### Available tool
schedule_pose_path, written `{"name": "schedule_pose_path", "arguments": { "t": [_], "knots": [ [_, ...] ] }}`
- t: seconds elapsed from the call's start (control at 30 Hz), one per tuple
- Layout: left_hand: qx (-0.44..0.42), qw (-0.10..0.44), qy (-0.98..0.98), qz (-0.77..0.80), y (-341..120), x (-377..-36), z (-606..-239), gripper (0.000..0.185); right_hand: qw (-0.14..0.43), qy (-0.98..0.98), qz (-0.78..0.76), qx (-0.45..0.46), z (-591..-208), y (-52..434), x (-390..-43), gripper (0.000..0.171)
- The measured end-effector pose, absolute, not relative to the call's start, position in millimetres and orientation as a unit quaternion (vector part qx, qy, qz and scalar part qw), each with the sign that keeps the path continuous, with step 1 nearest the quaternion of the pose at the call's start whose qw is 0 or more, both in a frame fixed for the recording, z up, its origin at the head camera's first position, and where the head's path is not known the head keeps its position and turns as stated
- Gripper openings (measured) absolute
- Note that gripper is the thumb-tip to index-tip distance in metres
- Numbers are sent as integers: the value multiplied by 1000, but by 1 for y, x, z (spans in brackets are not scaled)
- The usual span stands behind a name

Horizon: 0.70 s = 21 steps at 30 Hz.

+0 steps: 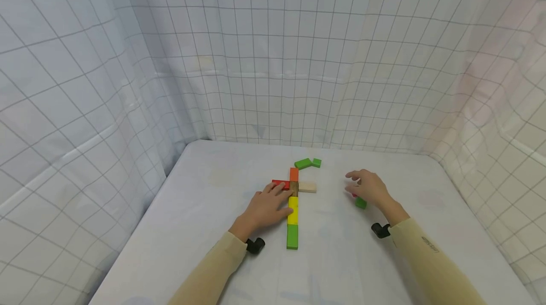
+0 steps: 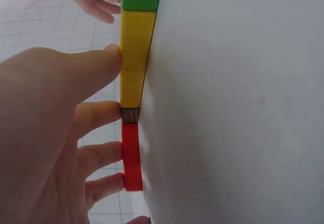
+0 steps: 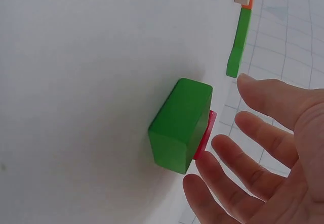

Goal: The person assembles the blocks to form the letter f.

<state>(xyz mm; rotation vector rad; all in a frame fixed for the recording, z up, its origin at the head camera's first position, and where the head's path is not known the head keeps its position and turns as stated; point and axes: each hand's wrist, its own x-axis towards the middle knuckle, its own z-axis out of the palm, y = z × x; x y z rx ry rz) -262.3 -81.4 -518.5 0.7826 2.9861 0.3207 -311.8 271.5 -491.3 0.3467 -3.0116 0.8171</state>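
two hands: left hand lies flat, fingers touching yellow block and red block; right hand hovers spread above green block; sleeve print unreadable.

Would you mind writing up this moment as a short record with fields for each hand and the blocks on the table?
Left hand: open, fingers resting against the line of blocks, touching the yellow block and red block.
Right hand: open, hovering over a small green block with a red piece behind it.
Block line: green block, yellow, brown block, orange block, end to end.
Cross pieces: red on one side, pale block on the other.
Apart: two green blocks farther back.
Surface: white table.
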Motion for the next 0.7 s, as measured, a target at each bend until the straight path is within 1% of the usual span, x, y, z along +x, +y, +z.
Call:
{"name": "schedule_pose_path", "arguments": {
  "t": [0.4,0.7],
  "knots": [
    [254,19,961,109,-81,-260,-515,63,17,-956,274,102,-505,279,-297,44],
    [254,16,962,101,-81,-261,-515,63,27,-958,272,86,-512,279,-296,43]
  ]
}}
